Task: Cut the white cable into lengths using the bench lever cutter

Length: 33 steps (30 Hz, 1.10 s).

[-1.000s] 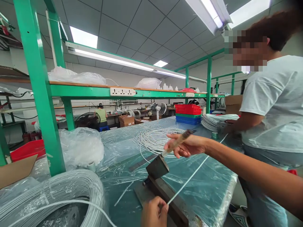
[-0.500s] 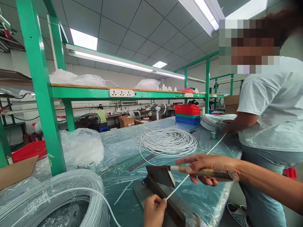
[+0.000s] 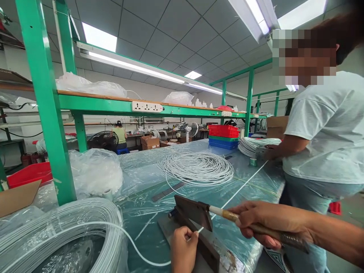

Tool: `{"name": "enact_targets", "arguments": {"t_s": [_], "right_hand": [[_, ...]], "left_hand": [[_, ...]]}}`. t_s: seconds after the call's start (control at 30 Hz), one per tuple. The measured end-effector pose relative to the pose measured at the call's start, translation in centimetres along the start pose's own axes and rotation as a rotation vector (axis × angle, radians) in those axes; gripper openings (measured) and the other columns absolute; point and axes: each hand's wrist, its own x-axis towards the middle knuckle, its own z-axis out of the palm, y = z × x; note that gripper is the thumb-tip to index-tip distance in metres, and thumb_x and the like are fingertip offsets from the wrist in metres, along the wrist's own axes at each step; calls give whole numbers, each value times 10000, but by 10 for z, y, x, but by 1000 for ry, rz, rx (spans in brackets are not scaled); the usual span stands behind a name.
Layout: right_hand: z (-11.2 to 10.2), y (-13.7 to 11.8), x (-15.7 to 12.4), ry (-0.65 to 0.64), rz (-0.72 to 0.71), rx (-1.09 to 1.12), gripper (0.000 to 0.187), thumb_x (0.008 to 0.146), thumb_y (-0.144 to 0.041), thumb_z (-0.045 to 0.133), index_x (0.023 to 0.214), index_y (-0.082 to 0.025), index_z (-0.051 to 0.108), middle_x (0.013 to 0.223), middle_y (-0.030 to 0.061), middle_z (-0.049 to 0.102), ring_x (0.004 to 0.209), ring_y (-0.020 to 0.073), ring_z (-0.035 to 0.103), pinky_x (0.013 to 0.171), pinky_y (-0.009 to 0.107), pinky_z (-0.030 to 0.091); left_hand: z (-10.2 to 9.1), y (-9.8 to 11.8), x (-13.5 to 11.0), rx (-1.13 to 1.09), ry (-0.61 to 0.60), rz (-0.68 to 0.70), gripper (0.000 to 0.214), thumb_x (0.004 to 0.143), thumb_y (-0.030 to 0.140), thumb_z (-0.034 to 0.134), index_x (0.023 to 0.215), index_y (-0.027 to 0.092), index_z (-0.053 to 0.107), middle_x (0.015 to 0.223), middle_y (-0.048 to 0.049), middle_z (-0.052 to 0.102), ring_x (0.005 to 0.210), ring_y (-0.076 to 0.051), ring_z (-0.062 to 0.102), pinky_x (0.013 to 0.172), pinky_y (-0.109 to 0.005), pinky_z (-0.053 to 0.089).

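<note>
At the lower centre of the frame, the worker's left hand (image 3: 183,250) pinched a white cable (image 3: 244,184) against the bed of a hinged bench cutter (image 3: 196,227), fingers closed on the cable just left of the dark steel blade. The right hand (image 3: 264,222) wrapped shut around the cutter's worn wooden handle (image 3: 227,215) at lower right. The cable's long axis ran diagonally up-right toward a co-worker's hand (image 3: 267,152), beside a loose white coil (image 3: 196,168) on the plastic-sheeted table (image 3: 142,178).

bright ceiling tubes (image 3: 253,15), warped edges
</note>
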Motion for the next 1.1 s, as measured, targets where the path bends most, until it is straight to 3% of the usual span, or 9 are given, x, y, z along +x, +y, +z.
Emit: {"name": "enact_targets", "arguments": {"t_s": [0.07,0.13,0.37,0.7,0.87,1.1], "right_hand": [[3,4,1,12,5,-5,58,582,-169,452,638,-177,443,468,-58,467,228,11,333,218,107,288],[5,5,1,22,13,-10,74,560,-186,465,615,-187,415,458,-68,439,234,5,291,218,110,273],[10,12,-8,64,84,-33,356,524,-230,512,876,-207,470,423,-104,372,274,18,223,239,107,203],[14,21,-9,96,115,-87,303,553,-254,523,849,-227,459,405,-112,331,285,24,194,250,109,168],[18,39,-8,113,61,-192,283,564,-231,562,805,-226,414,395,-119,356,283,31,234,251,121,205],[11,60,-8,127,-40,-222,283,662,-252,505,933,-187,452,502,-103,351,319,19,232,295,140,192]], "left_hand": [[1,-1,0,-27,1,-7,258,650,340,492,469,206,366,485,50,298,506,-125,339,517,-253,227],[1,-2,1,-51,-2,-8,258,640,359,492,469,207,374,481,52,291,500,-122,328,507,-250,223],[2,-3,1,-114,-15,-14,254,608,401,458,465,210,371,462,55,272,488,-110,283,493,-251,197],[5,-9,4,-172,-15,-12,244,602,394,461,464,211,378,458,56,283,491,-107,277,495,-250,186],[6,-9,4,-192,-16,-21,241,596,392,468,460,211,386,453,52,307,490,-110,294,494,-249,192],[5,-5,0,-229,-34,-37,256,601,407,479,467,211,385,446,61,287,477,-102,265,486,-243,172]]}}
